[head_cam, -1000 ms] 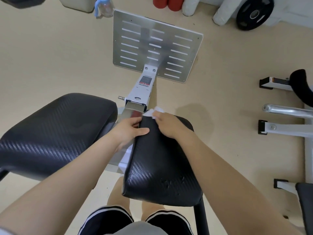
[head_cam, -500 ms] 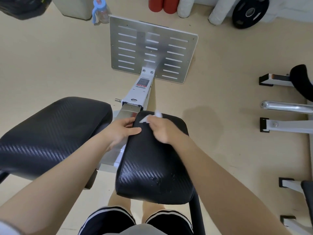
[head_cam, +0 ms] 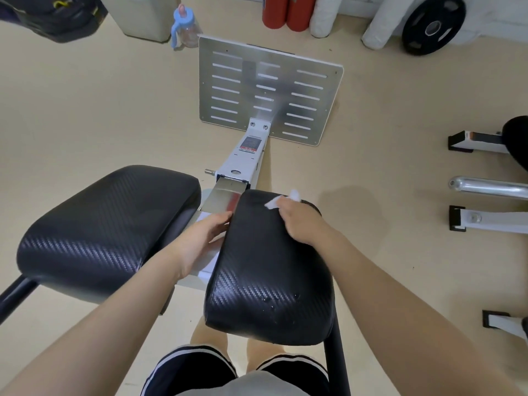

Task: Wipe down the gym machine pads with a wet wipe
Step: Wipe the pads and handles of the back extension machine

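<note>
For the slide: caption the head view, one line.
Right hand presses wet wipe on right pad; left hand steadies its edge.

Beige floor under gym machine

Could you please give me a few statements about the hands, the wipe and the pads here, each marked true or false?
1. The right hand presses the white wipe on the far end of the right pad. True.
2. The left hand also holds a wipe. False: it holds no wipe and rests at the right pad's left edge.
3. The left pad has a hand on it. False: neither hand touches it.
4. A slotted metal plate lies on the floor beyond the pads. True.
</note>
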Available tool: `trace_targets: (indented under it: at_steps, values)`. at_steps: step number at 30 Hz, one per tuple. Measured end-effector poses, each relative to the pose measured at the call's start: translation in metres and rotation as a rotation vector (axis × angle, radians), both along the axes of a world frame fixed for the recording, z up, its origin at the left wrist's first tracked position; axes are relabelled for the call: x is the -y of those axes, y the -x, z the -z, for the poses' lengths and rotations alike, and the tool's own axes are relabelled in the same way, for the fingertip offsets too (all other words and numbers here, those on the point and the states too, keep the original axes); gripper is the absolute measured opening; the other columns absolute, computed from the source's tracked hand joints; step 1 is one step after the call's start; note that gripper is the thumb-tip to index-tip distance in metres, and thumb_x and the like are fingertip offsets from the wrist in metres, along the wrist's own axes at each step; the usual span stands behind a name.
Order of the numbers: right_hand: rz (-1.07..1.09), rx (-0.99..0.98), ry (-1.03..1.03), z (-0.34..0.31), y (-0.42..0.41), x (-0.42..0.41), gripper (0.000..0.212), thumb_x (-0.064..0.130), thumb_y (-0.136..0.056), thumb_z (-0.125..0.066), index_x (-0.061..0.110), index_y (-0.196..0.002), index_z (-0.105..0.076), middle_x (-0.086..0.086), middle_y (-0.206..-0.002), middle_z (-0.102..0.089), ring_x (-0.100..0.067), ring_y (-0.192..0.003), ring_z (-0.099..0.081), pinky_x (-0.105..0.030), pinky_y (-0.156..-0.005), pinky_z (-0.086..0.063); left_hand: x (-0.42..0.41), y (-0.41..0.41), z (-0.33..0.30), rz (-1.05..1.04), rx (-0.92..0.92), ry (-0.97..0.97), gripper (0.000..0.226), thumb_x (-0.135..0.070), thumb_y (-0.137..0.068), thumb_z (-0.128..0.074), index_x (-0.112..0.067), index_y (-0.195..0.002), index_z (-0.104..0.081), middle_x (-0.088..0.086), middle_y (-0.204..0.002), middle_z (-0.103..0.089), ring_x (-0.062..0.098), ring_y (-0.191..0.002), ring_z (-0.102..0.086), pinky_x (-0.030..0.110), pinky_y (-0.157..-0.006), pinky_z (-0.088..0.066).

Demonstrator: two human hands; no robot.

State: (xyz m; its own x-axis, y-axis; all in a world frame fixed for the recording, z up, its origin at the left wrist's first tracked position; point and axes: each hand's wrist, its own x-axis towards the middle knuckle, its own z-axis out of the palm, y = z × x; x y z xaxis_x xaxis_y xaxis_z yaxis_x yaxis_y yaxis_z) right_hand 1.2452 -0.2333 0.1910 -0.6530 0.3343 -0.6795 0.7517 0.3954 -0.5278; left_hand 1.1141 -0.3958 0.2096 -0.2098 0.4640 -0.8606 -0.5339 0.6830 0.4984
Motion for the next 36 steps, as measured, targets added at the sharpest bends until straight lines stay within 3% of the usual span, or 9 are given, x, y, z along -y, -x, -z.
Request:
trace_targets:
  at_steps: [6, 12, 14, 17, 21, 24, 26, 30, 36]
  values:
    - [-0.246, -0.122, 0.031, -0.022, 0.04, 0.059, 0.038, 0.008, -0.097, -0.032, 0.004, -0.133, -0.045, -0.018, -0.136, -0.047, -0.036, -0.123, -0.046, -0.048, -0.101, -0.039, 0.002, 0.0, -0.006, -0.187, 0.152, -0.071, 0.046, -0.037, -0.098, -0.023, -0.013, -0.111, -0.059, 0.006, -0.112, -0.061, 0.015, -0.106, -0.053, 0.03, -0.099, -0.036]
    - [-0.342, -0.23, 0.086, -0.05, 0.01, 0.059, 0.037, 0.018, -0.101, -0.032, 0.019, -0.137, -0.042, -0.003, -0.155, -0.02, -0.017, -0.14, -0.025, -0.035, -0.112, -0.022, 0.001, 0.004, -0.005, -0.087, 0.217, -0.048, 0.059, -0.049, -0.097, -0.019, -0.012, -0.138, -0.041, 0.006, -0.135, -0.052, 0.017, -0.126, -0.045, 0.034, -0.114, -0.024]
    - [-0.313, -0.166, 0.079, -0.036, 0.018, 0.046, 0.032, 0.022, -0.1, -0.032, 0.017, -0.13, -0.041, -0.005, -0.146, -0.031, -0.02, -0.135, -0.029, -0.035, -0.099, -0.03, 0.0, 0.004, -0.004, -0.086, 0.181, -0.055, 0.056, -0.046, -0.098, -0.02, -0.012, -0.132, -0.049, 0.004, -0.13, -0.055, 0.013, -0.122, -0.046, 0.03, -0.112, -0.026]
    - [-0.206, -0.118, 0.083, -0.011, 0.029, 0.026, 0.028, 0.025, -0.097, -0.031, 0.018, -0.122, -0.043, -0.004, -0.127, -0.043, -0.022, -0.125, -0.035, -0.048, -0.098, -0.036, 0.0, 0.005, -0.001, -0.07, 0.164, -0.053, 0.054, -0.047, -0.098, -0.021, -0.015, -0.125, -0.056, -0.001, -0.126, -0.057, 0.008, -0.119, -0.048, 0.028, -0.11, -0.029]
    - [-0.149, -0.092, 0.188, -0.012, 0.032, 0.009, 0.036, 0.023, -0.102, -0.02, 0.021, -0.124, -0.048, 0.004, -0.138, -0.043, -0.007, -0.138, -0.012, -0.022, -0.101, -0.018, 0.003, 0.009, 0.006, -0.033, 0.142, -0.037, 0.057, -0.05, -0.097, -0.023, -0.017, -0.135, -0.047, -0.003, -0.138, -0.049, 0.009, -0.13, -0.039, 0.033, -0.115, -0.023]
    - [-0.215, -0.102, 0.171, -0.042, 0.026, 0.023, 0.032, 0.012, -0.102, -0.022, 0.006, -0.109, -0.052, -0.013, -0.122, -0.053, -0.02, -0.121, -0.04, -0.029, -0.11, -0.016, 0.002, 0.008, 0.002, -0.036, 0.14, -0.024, 0.058, -0.052, -0.095, -0.024, -0.017, -0.137, -0.044, -0.001, -0.141, -0.046, 0.011, -0.131, -0.038, 0.035, -0.116, -0.022]
    - [-0.33, -0.15, 0.106, -0.06, 0.008, 0.041, 0.038, 0.021, -0.102, -0.028, 0.001, -0.13, -0.043, -0.015, -0.135, -0.046, -0.022, -0.123, -0.042, -0.033, -0.112, -0.018, 0.001, 0.006, 0.001, -0.065, 0.138, 0.001, 0.058, -0.052, -0.096, -0.025, -0.017, -0.138, -0.042, 0.0, -0.141, -0.046, 0.013, -0.129, -0.041, 0.036, -0.115, -0.023]
    - [-0.485, -0.208, 0.065, -0.08, -0.02, 0.064, 0.054, 0.034, -0.101, -0.028, 0.014, -0.149, -0.014, 0.005, -0.157, -0.012, -0.006, -0.143, -0.009, -0.014, -0.111, -0.003, -0.003, 0.001, -0.01, -0.015, 0.086, 0.027, 0.057, -0.049, -0.098, -0.02, -0.017, -0.142, -0.037, 0.001, -0.144, -0.042, 0.016, -0.132, -0.038, 0.034, -0.113, -0.026]
    - [-0.38, -0.152, 0.012, -0.041, -0.006, 0.036, 0.055, 0.041, -0.098, -0.032, 0.017, -0.147, -0.024, -0.001, -0.155, -0.022, -0.018, -0.14, -0.023, -0.034, -0.115, -0.018, -0.004, -0.006, -0.012, 0.025, 0.004, 0.051, 0.053, -0.049, -0.098, -0.023, -0.021, -0.14, -0.038, -0.006, -0.141, -0.044, 0.011, -0.126, -0.041, 0.033, -0.112, -0.026]
